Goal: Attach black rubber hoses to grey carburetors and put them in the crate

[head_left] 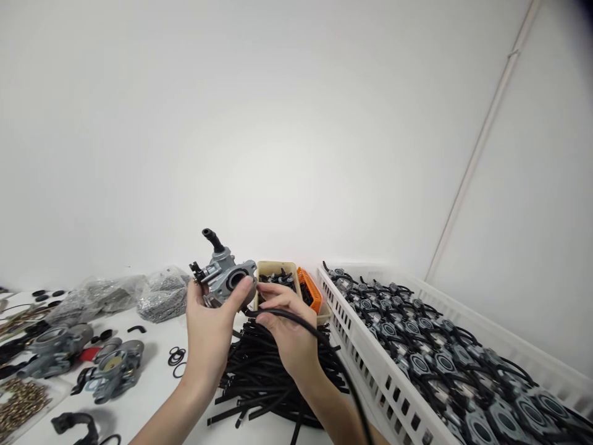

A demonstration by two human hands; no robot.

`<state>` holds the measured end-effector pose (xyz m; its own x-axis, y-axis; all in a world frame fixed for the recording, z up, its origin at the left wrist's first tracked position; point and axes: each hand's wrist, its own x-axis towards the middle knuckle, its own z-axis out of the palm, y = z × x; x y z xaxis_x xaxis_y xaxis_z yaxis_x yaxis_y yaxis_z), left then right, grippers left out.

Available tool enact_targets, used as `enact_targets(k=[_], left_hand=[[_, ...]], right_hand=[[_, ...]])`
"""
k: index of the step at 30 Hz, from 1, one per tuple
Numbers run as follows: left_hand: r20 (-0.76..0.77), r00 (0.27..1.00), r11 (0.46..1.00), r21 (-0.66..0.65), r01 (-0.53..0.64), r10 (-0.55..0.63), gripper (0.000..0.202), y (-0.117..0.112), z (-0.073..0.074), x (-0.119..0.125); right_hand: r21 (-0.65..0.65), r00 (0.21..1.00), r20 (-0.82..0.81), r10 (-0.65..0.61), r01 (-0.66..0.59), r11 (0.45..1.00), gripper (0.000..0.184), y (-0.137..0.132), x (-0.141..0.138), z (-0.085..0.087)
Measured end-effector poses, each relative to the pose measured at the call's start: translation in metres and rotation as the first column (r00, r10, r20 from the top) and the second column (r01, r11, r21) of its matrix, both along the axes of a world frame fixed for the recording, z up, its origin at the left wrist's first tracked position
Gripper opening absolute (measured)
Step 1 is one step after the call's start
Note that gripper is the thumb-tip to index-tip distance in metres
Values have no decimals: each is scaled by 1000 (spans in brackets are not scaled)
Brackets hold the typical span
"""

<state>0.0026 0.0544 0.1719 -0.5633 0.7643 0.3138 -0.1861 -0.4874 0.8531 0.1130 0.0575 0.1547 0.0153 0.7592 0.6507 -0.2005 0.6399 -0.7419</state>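
A grey metal carburetor (pixel 225 272) with a black elbow on top is held up in my left hand (pixel 210 321), the thumb lying across its round flange opening. Between the thumb and fingers of my right hand (pixel 294 334) is a black rubber hose (pixel 319 337). One end of the hose is at the carburetor's lower right side; whether it is pushed on there I cannot tell. Its other end trails down past my right forearm. Below both hands lies a pile of cut black hoses (pixel 264 377).
At right, a white plastic crate (pixel 375 358) holds rows of carburetors with hoses. Behind the hose pile are a cream bin (pixel 263 267) and an orange basket (pixel 315 296) of small black parts. Loose carburetors (pixel 113 371), bagged parts (pixel 162 296), black rings (pixel 176 356) and brass fittings (pixel 23 395) lie left.
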Motion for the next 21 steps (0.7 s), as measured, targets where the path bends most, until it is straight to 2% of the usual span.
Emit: enact_targets(k=[4, 6, 8, 12, 14, 18, 21], left_hand=[[-8, 996, 995, -38, 92, -93, 54, 4, -3, 2], [-44, 992, 991, -67, 119, -122, 54, 5, -7, 4], [-75, 986, 986, -88, 143, -149, 53, 6, -11, 6], [-139, 973, 980, -107, 169, -183, 53, 7, -13, 7], [-172, 964, 977, -103, 185, -200, 53, 7, -13, 6], [-224, 950, 972, -136, 192, -219, 56, 10, -17, 3], [-283, 934, 975, -104, 197, -219, 56, 12, -20, -2]], right_hand=[[-147, 968, -252, -20, -17, 989, 34, -2, -2, 4], [-205, 951, -307, -29, -36, 978, 39, -2, -4, 3], [-216, 940, -333, -77, 3, 976, 45, -1, -4, 1], [-193, 934, -257, -247, 201, 960, 57, 3, -2, -2], [-160, 934, -204, -292, 262, 952, 60, 5, -1, -3], [-105, 966, -112, -232, 221, 970, 63, 4, 3, -3], [-115, 984, -45, -171, 165, 980, 65, 1, 7, -2]])
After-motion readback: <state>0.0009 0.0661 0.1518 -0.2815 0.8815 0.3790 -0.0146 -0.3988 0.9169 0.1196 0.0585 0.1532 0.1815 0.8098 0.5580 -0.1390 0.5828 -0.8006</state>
